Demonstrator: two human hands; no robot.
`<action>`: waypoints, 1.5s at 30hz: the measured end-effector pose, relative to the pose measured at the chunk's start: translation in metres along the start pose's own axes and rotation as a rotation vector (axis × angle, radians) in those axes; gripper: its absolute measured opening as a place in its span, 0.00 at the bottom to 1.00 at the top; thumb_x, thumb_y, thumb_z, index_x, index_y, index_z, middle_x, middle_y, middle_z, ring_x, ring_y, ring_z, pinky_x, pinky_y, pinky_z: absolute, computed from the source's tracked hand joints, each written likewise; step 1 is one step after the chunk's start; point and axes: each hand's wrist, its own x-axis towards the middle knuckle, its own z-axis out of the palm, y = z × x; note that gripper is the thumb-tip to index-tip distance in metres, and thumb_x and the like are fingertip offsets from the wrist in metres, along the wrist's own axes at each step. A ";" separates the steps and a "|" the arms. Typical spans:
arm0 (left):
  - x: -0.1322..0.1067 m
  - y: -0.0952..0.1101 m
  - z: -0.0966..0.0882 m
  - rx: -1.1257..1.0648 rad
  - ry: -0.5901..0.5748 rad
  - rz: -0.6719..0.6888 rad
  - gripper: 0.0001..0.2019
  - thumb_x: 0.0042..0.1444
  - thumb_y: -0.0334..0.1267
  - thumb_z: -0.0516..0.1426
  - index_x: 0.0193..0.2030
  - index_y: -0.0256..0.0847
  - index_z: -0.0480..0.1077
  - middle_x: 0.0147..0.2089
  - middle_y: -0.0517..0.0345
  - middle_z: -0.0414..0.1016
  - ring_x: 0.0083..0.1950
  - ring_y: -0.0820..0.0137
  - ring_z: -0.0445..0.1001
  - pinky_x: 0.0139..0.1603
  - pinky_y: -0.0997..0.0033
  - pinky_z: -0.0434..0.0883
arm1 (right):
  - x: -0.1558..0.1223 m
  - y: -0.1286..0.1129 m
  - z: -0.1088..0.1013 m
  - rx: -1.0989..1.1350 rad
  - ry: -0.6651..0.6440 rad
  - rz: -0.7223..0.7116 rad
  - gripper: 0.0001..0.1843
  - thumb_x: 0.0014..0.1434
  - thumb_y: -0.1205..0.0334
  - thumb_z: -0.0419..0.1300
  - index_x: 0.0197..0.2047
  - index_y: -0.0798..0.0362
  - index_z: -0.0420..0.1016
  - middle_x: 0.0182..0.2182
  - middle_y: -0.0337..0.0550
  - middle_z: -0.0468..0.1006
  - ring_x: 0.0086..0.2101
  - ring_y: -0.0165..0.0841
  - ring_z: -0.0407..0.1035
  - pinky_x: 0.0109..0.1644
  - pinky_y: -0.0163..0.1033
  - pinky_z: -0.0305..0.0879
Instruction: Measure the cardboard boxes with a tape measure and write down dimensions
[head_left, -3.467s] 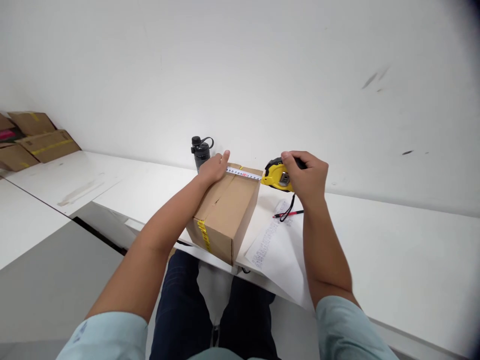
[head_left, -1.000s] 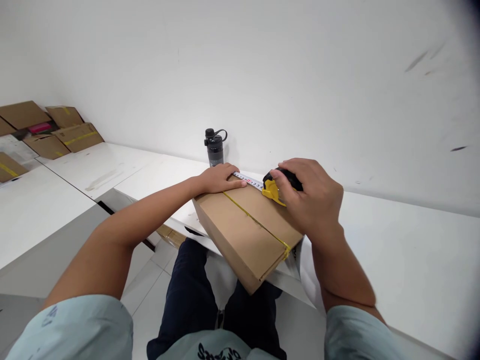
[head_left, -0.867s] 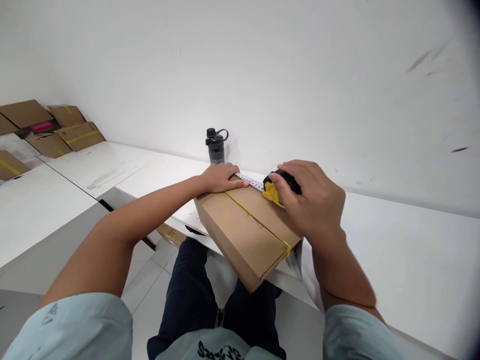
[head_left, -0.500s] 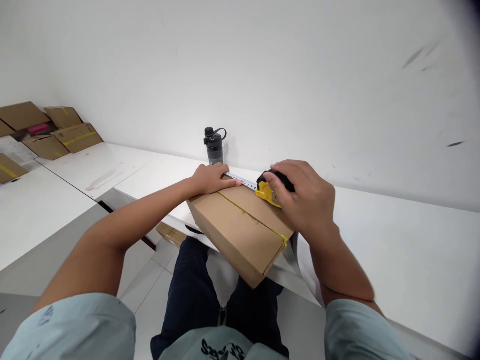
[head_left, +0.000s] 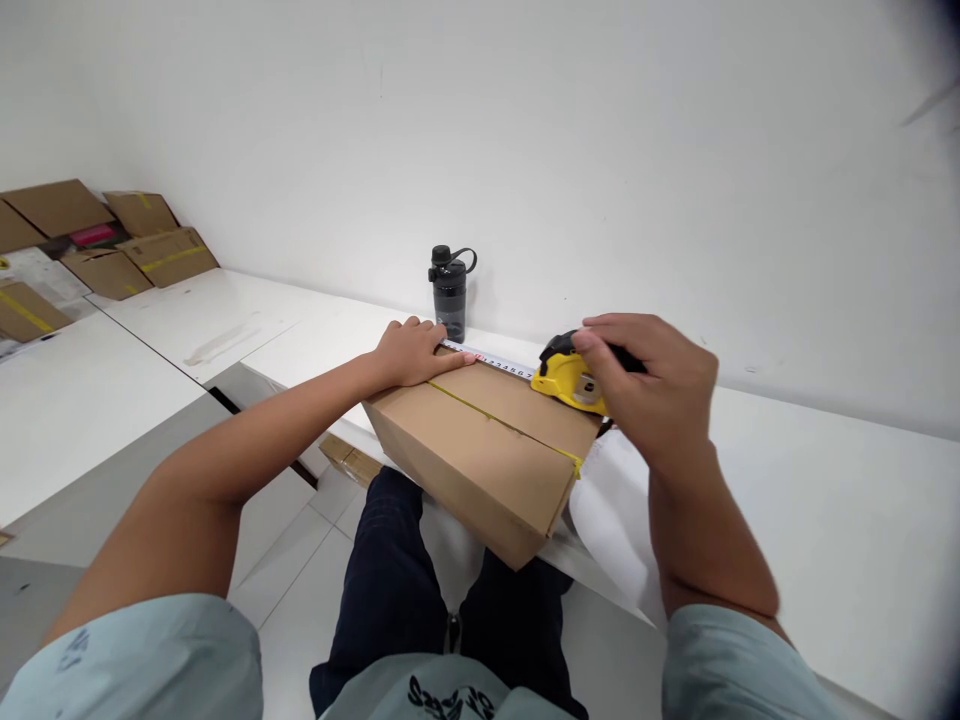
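Note:
A closed cardboard box (head_left: 465, 420) with a yellow strip along its top sits at the table edge, partly over my lap. My left hand (head_left: 411, 352) presses the free end of the metal tape blade (head_left: 501, 364) at the box's far left corner, thumb on the top; its other fingers wrap over the edge. My right hand (head_left: 656, 385) grips the yellow and black tape measure (head_left: 571, 375) by its black top, near the right end of the box. Between the hands the blade runs along the box's far edge, its numbers facing up.
Behind the box a dark bottle (head_left: 450, 300) with a strap lid stands by the wall. Several cardboard boxes (head_left: 169, 255) are piled at the far left. White paper or plastic (head_left: 615, 500) hangs over the white table (head_left: 825, 520) edge, right of the box.
My right hand has moved right with the tape measure, drawing out more blade. My left hand stays at the box's left corner. The view has turned slightly left.

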 end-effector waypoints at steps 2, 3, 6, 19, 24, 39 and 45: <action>0.003 -0.006 0.000 -0.007 -0.004 -0.008 0.39 0.64 0.78 0.40 0.46 0.44 0.72 0.54 0.43 0.80 0.61 0.44 0.72 0.61 0.46 0.66 | 0.003 0.003 -0.011 0.022 0.008 0.003 0.10 0.69 0.54 0.64 0.36 0.45 0.83 0.37 0.42 0.87 0.40 0.40 0.84 0.44 0.47 0.80; 0.004 -0.008 0.000 -0.010 -0.007 -0.014 0.39 0.65 0.78 0.40 0.46 0.44 0.72 0.54 0.43 0.81 0.61 0.44 0.72 0.61 0.46 0.66 | 0.005 0.005 -0.016 0.024 0.011 0.007 0.10 0.69 0.54 0.65 0.36 0.45 0.83 0.37 0.42 0.87 0.40 0.41 0.83 0.44 0.48 0.80; 0.005 -0.014 -0.001 -0.009 -0.010 -0.027 0.39 0.65 0.77 0.39 0.46 0.44 0.73 0.54 0.43 0.81 0.61 0.45 0.72 0.62 0.46 0.66 | 0.008 0.008 -0.028 0.002 0.013 0.033 0.10 0.68 0.52 0.65 0.35 0.44 0.83 0.36 0.42 0.87 0.39 0.42 0.83 0.43 0.49 0.80; 0.013 -0.054 -0.005 0.107 0.007 -0.071 0.38 0.68 0.71 0.39 0.49 0.41 0.76 0.56 0.40 0.82 0.63 0.45 0.72 0.65 0.45 0.62 | 0.010 0.014 -0.036 0.005 0.058 0.094 0.06 0.65 0.54 0.69 0.35 0.43 0.84 0.36 0.41 0.86 0.38 0.44 0.83 0.41 0.51 0.80; 0.017 -0.059 -0.001 0.040 0.021 -0.066 0.36 0.68 0.69 0.41 0.49 0.41 0.76 0.55 0.41 0.81 0.61 0.45 0.73 0.63 0.47 0.63 | 0.011 0.014 -0.041 -0.016 0.041 0.120 0.05 0.65 0.56 0.68 0.36 0.41 0.84 0.37 0.40 0.86 0.39 0.44 0.83 0.43 0.52 0.79; 0.014 -0.052 0.002 -0.026 0.017 -0.087 0.28 0.71 0.60 0.42 0.53 0.43 0.74 0.57 0.47 0.79 0.56 0.51 0.78 0.53 0.54 0.71 | 0.006 0.004 -0.034 -0.024 -0.024 0.054 0.05 0.65 0.57 0.67 0.37 0.45 0.83 0.36 0.40 0.87 0.38 0.39 0.82 0.41 0.45 0.78; 0.009 -0.048 -0.004 -0.074 0.014 -0.096 0.26 0.69 0.58 0.45 0.55 0.45 0.76 0.60 0.51 0.81 0.58 0.54 0.79 0.54 0.56 0.72 | 0.003 0.002 -0.038 -0.087 -0.106 0.178 0.07 0.67 0.56 0.64 0.39 0.45 0.83 0.38 0.42 0.87 0.39 0.40 0.83 0.42 0.45 0.77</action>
